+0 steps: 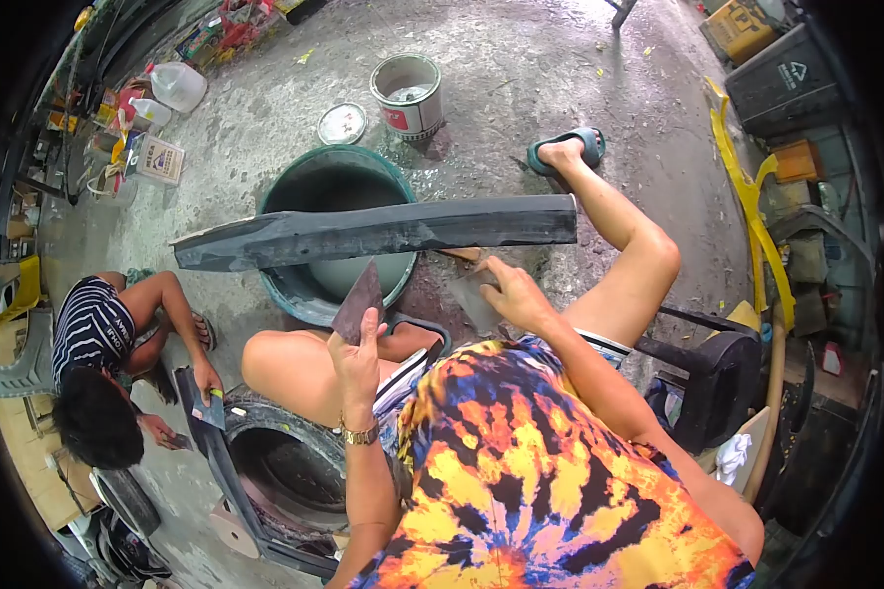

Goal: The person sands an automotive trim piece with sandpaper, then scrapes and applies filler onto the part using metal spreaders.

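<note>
Across a teal tub (339,169) of cloudy water lies a long grey panel (393,231), in front of the seated person. The left hand (359,346) is clamped on a dark pointed sheet (359,297), which hides part of the tub's near rim. The right hand (516,297) pinches a grey flat piece (474,302), close below the panel. The tub stands between the person and an open bucket (413,120), whose lid (342,124) lies beside it. Left, a black tyre-like ring (309,417) crowds the knee, near a crouching co-worker (93,329). Yellow strips (746,216) lie far right.
</note>
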Tool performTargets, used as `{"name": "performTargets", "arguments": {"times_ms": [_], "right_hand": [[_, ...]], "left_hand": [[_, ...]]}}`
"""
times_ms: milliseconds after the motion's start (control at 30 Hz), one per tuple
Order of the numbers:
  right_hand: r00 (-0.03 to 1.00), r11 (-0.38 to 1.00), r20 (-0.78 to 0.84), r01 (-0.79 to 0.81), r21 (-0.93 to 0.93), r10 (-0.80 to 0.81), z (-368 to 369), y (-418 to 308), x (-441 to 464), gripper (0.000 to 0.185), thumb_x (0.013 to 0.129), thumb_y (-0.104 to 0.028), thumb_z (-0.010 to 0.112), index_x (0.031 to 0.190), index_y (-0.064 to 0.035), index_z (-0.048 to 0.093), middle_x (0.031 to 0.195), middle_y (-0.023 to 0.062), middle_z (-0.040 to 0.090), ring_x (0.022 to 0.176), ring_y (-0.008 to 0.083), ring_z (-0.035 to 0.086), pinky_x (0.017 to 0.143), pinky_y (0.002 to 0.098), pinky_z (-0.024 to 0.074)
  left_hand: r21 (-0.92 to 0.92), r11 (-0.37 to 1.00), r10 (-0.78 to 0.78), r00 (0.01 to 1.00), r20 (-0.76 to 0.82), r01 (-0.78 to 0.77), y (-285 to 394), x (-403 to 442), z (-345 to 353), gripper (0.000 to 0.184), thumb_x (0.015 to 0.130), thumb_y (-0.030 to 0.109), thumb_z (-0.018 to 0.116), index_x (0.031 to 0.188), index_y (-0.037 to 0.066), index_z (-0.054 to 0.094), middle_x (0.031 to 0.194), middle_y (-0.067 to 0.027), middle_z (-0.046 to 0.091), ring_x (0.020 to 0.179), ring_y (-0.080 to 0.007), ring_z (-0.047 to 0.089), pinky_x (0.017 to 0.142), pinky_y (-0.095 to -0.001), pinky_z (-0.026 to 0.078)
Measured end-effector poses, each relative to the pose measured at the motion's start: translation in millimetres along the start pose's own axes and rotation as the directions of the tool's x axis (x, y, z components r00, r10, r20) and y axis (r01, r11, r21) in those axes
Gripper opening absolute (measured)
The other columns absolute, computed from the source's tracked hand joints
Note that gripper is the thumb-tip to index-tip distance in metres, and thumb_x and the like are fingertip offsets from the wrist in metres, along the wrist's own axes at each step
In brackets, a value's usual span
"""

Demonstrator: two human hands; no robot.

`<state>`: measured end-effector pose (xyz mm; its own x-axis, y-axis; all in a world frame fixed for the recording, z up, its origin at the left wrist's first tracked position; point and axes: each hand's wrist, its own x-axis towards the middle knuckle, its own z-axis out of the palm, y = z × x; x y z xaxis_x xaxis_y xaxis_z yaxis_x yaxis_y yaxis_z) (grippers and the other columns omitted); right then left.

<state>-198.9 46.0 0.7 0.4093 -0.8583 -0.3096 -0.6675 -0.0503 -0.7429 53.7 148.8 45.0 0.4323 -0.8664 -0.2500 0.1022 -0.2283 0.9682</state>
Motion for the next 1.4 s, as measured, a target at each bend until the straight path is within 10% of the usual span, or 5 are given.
{"name": "performTargets", "arguments": {"times_ms": [333, 567, 700, 900, 1400], "right_hand": [[0.729, 0.734, -0.151, 0.612, -0.295, -0.668, -39, -116, -47, 0.033, 0.084, -0.015, 0.064, 0.117, -0.0074, 0.063, 0.112, 0.0073, 0.069, 0.096, 0.0224, 0.068, 0.074, 0.0356, 0.0542], [0.884, 0.932, -0.308, 0.300, -0.202, -0.351, -31, -53, -7, 0.024, 0.091, -0.002, 0.060, 0.115, -0.0061, 0.063, 0.088, 0.0126, 0.070, 0.079, 0.0266, 0.069, 0.071, 0.0375, 0.0550], [0.945, 0.924, -0.328, 0.136, 0.358, -0.012, -47, -56, -29, 0.024, 0.093, -0.001, 0.060, 0.116, -0.0064, 0.057, 0.091, 0.0071, 0.066, 0.078, 0.0144, 0.061, 0.071, 0.0288, 0.0503], [0.943, 0.249, -0.216, 0.153, 0.956, 0.253, -24, -56, -26, 0.029, 0.095, -0.004, 0.063, 0.121, -0.0042, 0.051, 0.104, 0.0020, 0.061, 0.091, 0.0065, 0.057, 0.081, 0.0237, 0.0487], [0.966, 0.357, -0.240, 0.190, 0.915, 0.100, -9, -50, -13, 0.034, 0.093, -0.009, 0.067, 0.124, -0.0057, 0.052, 0.103, -0.0001, 0.059, 0.096, 0.0068, 0.056, 0.085, 0.0251, 0.0479]], "left_hand": [[0.671, 0.526, 0.426, 0.845, 0.323, -0.522, 15, 9, 11, 0.070, 0.068, -0.016, 0.047, 0.134, 0.006, 0.059, 0.133, -0.0151, 0.061, 0.123, -0.0349, 0.057, 0.102, -0.0427, 0.048], [0.550, 0.609, 0.463, 0.819, 0.339, -0.572, 32, -8, 19, 0.065, 0.072, -0.013, 0.053, 0.134, 0.006, 0.059, 0.133, -0.0159, 0.060, 0.121, -0.0359, 0.059, 0.101, -0.0407, 0.048], [0.077, 0.997, 0.001, 0.996, 0.085, -0.007, 11, -12, 27, 0.029, 0.099, 0.009, 0.058, 0.125, -0.004, 0.062, 0.126, -0.0171, 0.065, 0.112, -0.0277, 0.066, 0.092, -0.0357, 0.054], [-0.424, 0.868, -0.207, 0.965, 0.162, 0.258, 31, -13, 56, 0.045, 0.104, 0.033, 0.052, 0.131, -0.002, 0.051, 0.118, -0.0158, 0.067, 0.102, -0.0275, 0.069, 0.072, -0.0376, 0.064], [-0.446, 0.816, -0.297, 0.929, 0.221, 0.367, -11, -28, 39, 0.062, 0.098, 0.053, 0.055, 0.130, 0.000, 0.048, 0.133, -0.0157, 0.054, 0.119, -0.0280, 0.057, 0.083, -0.0378, 0.054]]}}
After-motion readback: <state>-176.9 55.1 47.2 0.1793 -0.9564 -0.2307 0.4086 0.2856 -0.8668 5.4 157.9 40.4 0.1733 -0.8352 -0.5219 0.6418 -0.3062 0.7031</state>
